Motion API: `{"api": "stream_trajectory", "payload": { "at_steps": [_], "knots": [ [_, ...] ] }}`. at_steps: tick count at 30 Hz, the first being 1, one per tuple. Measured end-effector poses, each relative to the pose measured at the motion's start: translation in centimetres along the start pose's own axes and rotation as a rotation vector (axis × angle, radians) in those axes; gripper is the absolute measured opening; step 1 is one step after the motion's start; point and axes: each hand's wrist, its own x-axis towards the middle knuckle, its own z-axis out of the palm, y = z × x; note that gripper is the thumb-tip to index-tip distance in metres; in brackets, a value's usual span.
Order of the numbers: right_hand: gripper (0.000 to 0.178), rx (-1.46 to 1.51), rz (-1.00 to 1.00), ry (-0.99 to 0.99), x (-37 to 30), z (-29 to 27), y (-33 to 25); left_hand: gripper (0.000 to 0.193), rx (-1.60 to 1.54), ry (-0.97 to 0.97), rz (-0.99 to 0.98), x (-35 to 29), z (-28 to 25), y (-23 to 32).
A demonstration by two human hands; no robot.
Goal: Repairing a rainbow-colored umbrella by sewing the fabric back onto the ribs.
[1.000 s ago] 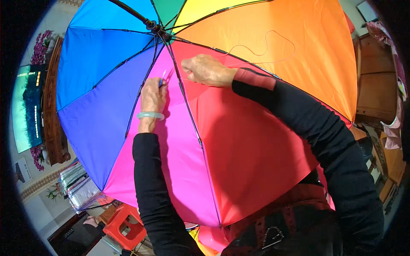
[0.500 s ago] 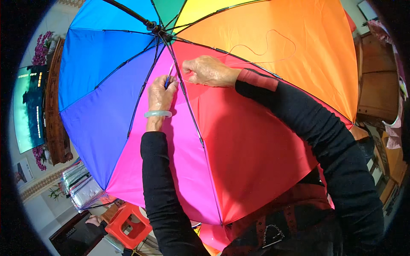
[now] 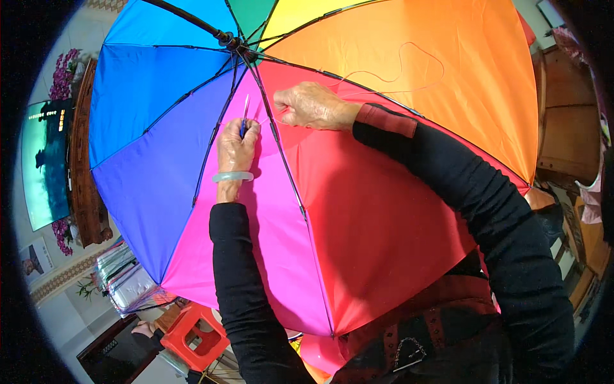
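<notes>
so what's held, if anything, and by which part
Left hand: a pointed tool, by its blue handle. Right hand: closed, any hold can't be told.

On my left, a lit television (image 3: 45, 163) glows blue-green beside a carved dark-wood cabinet (image 3: 86, 157), with magenta flowers (image 3: 62, 77) showing above and below the screen against a pale wall (image 3: 83, 32). Below them I have a patterned border strip (image 3: 54, 287), a small green plant (image 3: 88, 289) and a red plastic stool (image 3: 171, 340). On my right, brown wooden furniture (image 3: 566, 137) sits in dimmer light, near a hanging pink cloth (image 3: 592, 200).
</notes>
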Motion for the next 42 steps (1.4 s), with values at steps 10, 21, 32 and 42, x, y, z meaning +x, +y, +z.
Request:
{"api": "stream_trajectory", "payload": {
  "at_steps": [10,21,32,42],
  "knots": [
    [0.021,-0.005,0.009,-0.012,0.0,0.0,-0.1,0.01,-0.002,0.006,0.006,0.0,0.7,0.7],
    [0.026,0.022,0.001,0.041,0.0,0.3,-0.1,0.011,-0.05,0.054,0.038,0.4,1.9,1.1],
    [0.015,0.033,-0.024,0.189,0.5,1.1,-0.5,0.018,-0.182,0.089,-0.119,0.3,2.8,0.1],
    [0.013,0.363,0.335,-0.227,0.8,-0.7,-2.0,0.012,-0.136,0.067,-0.067,0.0,2.6,-0.2]
  ]
}}
